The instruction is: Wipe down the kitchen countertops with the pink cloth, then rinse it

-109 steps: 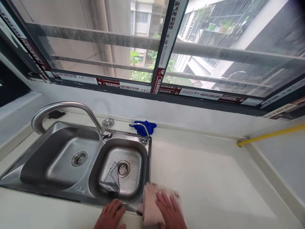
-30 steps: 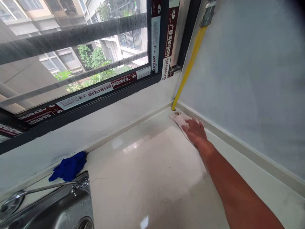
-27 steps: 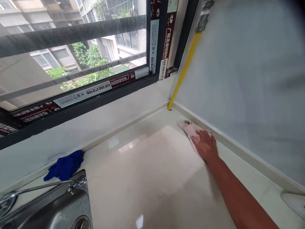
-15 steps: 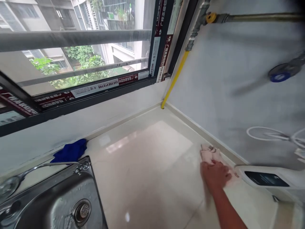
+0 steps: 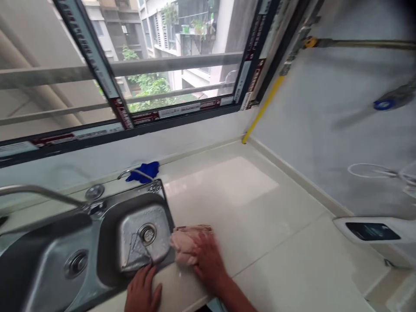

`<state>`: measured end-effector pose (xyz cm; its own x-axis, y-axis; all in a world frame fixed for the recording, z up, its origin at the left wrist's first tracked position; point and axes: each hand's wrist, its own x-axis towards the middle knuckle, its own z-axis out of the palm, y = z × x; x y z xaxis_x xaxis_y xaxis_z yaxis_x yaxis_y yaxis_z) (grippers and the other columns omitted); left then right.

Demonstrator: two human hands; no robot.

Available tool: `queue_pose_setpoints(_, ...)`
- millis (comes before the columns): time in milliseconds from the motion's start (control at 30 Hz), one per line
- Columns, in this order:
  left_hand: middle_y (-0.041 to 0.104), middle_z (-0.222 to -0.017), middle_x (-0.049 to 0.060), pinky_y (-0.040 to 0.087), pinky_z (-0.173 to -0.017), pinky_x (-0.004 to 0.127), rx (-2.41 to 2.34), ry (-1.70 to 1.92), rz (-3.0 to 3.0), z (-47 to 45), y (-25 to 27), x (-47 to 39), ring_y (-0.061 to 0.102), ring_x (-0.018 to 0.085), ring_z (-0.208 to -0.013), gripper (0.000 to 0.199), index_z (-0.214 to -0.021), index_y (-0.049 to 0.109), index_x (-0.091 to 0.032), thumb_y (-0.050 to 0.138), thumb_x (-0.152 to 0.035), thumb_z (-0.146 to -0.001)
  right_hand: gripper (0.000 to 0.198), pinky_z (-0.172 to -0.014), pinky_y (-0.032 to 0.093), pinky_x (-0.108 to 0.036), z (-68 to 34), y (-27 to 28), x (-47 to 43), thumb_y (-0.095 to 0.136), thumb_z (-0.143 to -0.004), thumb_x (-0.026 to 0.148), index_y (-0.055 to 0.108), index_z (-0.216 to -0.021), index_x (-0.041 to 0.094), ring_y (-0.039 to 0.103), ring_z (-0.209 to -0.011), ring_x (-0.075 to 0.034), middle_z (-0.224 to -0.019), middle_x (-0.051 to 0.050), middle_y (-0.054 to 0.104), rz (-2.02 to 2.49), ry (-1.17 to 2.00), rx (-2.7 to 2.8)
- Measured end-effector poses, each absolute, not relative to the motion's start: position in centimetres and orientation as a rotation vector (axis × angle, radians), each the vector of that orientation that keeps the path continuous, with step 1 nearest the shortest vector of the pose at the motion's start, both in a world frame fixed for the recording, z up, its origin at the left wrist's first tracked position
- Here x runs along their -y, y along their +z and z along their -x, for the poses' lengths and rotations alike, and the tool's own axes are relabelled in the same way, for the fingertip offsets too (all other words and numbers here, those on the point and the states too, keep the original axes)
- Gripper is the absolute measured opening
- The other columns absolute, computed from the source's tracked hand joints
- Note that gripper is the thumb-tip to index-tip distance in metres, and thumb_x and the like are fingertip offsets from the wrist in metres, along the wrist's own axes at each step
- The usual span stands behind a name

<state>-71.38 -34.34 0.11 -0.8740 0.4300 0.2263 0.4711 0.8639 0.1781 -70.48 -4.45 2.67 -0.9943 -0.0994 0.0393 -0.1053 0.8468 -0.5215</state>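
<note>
We see a pink folded cloth on the worktop, just right of the sink, its left edge seeming to overlap the metal rim. The right hand lies over its right part, fingers spread forward across the folds; they are blurred, so we cannot tell whether they pinch the fabric or only press on it. The left hand is bare and relaxed, fingers extended and thumb held apart, resting at the front edge of the sink with nothing in its grasp.

In the smaller basin, near the left fingertips, we find a crumpled grey cloth beside the drain. A blue cloth sits behind the small tap, and the large faucet arches over the bigger basin.

Red and white label strips run along the dark window frame; we make out printed marks on them, too blurred to read.

The worktop is pale and glossy, with a bright window reflection and a seam crossing it. A yellow pipe meets it in the far corner. Against the grey-white wall at right stands a white device with a dark panel. Outside, we see buildings and greenery.
</note>
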Motion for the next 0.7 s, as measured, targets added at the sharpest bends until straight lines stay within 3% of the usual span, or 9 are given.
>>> queue_pose_setpoints(100,0.069,-0.127,0.008,0.053,-0.097,0.043,2.863,-0.376,0.714,70.7,1.1,34.4,0.062,0.027,-0.119,0.042,-0.13,0.062,-0.023,0.055,-0.039,-0.092,0.043,-0.118,0.026,-0.054,67.4,3.4,-2.1,0.05,-0.083,0.031,0.063,-0.123,0.027,0.043,-0.138,-0.03,-0.14,-0.008,0.056,0.045,0.689,2.982)
queue_pose_setpoints(233,0.062,-0.134,0.012,0.048,-0.105,0.047,2.873,-0.569,0.684,70.0,2.3,33.8,0.055,0.028,-0.126,0.043,-0.135,0.056,-0.02,0.053,-0.034,-0.094,0.044,-0.102,0.041,-0.058,65.0,2.4,-12.3,0.044,-0.085,0.046,0.061,-0.11,0.014,0.058,-0.112,-0.038,-0.112,-0.021,0.064,0.737,0.376,2.751)
queue_pose_setpoints(333,0.058,-0.136,0.014,0.043,-0.11,0.05,2.838,-0.764,0.664,69.3,2.7,33.8,0.049,0.028,-0.131,0.041,-0.133,0.055,-0.018,0.051,-0.029,-0.093,0.048,-0.1,0.039,-0.063,65.0,1.7,-13.2,0.042,-0.082,0.051,0.061,-0.105,0.013,0.058,-0.11,-0.042,-0.108,-0.022,0.062,0.936,0.29,2.672)
queue_pose_setpoints(433,0.056,-0.137,0.014,0.041,-0.112,0.051,2.818,-0.82,0.577,67.3,2.8,34.5,0.047,0.029,-0.132,0.04,-0.131,0.057,-0.018,0.05,-0.027,-0.092,0.039,-0.105,0.034,-0.065,65.0,1.4,-7.4,0.042,-0.082,0.046,0.06,-0.1,0.016,0.053,-0.121,-0.042,-0.112,-0.022,0.062,0.67,0.314,2.778)
queue_pose_setpoints(567,0.056,-0.136,0.013,0.045,-0.109,0.051,2.782,-0.944,0.436,62.4,3.2,36.5,0.048,0.028,-0.131,0.035,-0.126,0.06,-0.021,0.05,-0.027,-0.093,0.022,-0.112,0.03,-0.064,63.9,1.5,3.7,0.048,-0.082,0.036,0.057,-0.095,0.021,0.04,-0.139,-0.038,-0.129,-0.019,0.059,-0.003,0.478,2.895)
queue_pose_setpoints(700,0.059,-0.131,0.013,0.048,-0.106,0.049,2.738,-1.027,0.223,57.4,3.9,39.8,0.052,0.027,-0.127,0.031,-0.122,0.061,-0.022,0.051,-0.028,-0.094,0.021,-0.118,0.022,-0.064,62.7,2.5,13.0,0.056,-0.077,0.028,0.06,-0.098,0.023,0.03,-0.147,-0.036,-0.141,-0.013,0.054,-0.615,0.659,2.983)
